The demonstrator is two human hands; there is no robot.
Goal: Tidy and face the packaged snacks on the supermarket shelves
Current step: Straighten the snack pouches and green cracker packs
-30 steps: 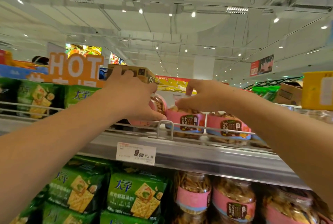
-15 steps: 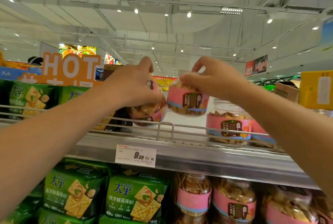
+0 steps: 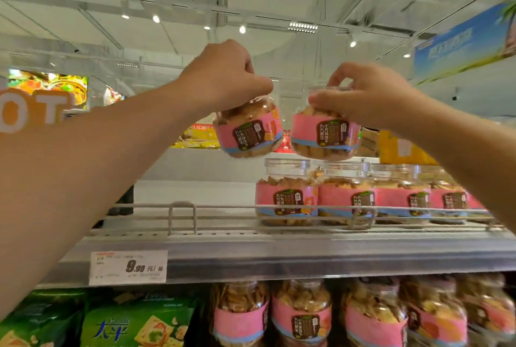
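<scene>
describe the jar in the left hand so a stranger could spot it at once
Start at the top shelf, where a row of pink-banded biscuit jars stands. Two more hang above it, gripped from the top. The left hand holds the left jar, the only tilted one.

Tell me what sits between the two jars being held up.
Nothing: the head view shows a bare gap between the left jar and the right jar, only distant store background behind.

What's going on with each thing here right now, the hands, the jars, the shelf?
Left hand: grips a jar by its top.
Left jar: lifted, tilted.
Right hand: grips a second jar's top.
Right jar: lifted, roughly upright.
Shelf jars: upright in a row behind the rail.
Top shelf: bare on its left part.
Price tag: fixed on shelf edge.
</scene>
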